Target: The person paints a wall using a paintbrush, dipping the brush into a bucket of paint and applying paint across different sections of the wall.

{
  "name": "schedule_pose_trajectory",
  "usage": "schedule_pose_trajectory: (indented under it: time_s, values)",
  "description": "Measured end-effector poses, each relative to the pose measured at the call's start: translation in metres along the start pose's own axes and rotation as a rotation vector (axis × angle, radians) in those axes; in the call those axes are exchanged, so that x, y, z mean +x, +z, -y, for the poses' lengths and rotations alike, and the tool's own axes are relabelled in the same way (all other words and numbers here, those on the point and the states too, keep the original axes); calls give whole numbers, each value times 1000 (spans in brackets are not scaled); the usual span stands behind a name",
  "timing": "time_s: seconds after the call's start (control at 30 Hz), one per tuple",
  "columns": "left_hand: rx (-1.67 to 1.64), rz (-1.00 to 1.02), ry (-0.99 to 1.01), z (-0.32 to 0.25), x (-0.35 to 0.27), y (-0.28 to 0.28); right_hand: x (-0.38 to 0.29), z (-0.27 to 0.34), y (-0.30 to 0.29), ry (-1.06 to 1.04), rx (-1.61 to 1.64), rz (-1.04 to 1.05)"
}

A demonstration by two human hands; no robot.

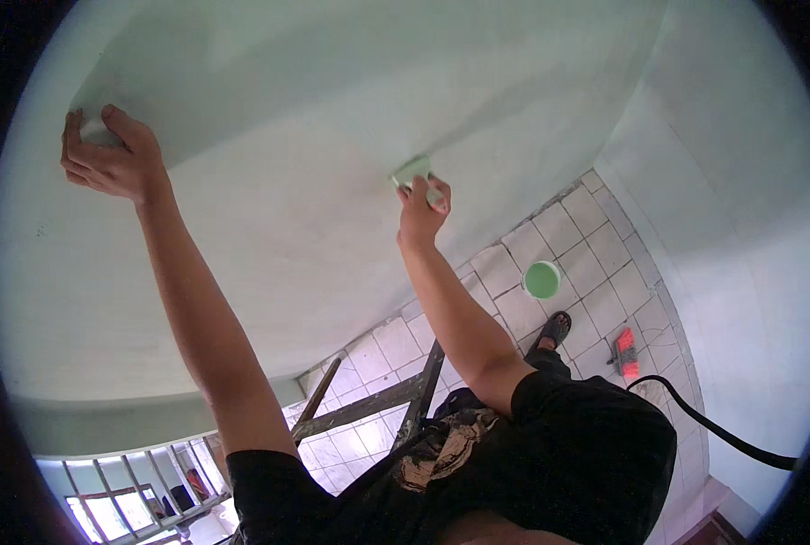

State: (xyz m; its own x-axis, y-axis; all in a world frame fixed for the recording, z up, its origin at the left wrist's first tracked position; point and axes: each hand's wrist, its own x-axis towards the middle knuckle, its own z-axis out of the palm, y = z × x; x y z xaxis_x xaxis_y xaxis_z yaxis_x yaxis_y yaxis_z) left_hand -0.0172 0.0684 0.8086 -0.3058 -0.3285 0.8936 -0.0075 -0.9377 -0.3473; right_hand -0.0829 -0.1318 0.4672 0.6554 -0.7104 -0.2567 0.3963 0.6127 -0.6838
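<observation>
My right hand (425,208) grips the pale handle of a wide, flat painting tool (413,169), a brush or scraper. Its green-coated head is at the surface of the pale green wall (296,225). Far to the upper left, my left hand (115,153) is raised with curled fingers and thumb apart. A grey-white shape (98,131) shows between them; whether it is held cannot be told. Down on the tiled floor stands a round white bucket (542,280) of light green paint, beyond my right forearm.
A paint-spattered wooden ladder or trestle (371,409) stands below my arms. A sandalled foot (556,329) is beside the bucket. A red and grey brush head (627,353) lies on the tiles (606,248). A black cable (718,432) curves at right; a barred opening (132,494) is lower left.
</observation>
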Motion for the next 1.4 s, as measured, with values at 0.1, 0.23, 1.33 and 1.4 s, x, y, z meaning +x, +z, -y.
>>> schedule_pose_trajectory:
  time_s: [0.1,0.23,1.33,1.4]
  values:
    - [1,13,4,7,1,-6,-27,57,31,151,230,44]
    - [-25,5,-20,6,0,-5,-27,64,12,123,252,307]
    - [-93,-70,-9,-7,6,-4,8,-62,-127,88,-219,140]
    - [-89,-51,-37,-15,8,-11,13,-58,-117,95,-239,99]
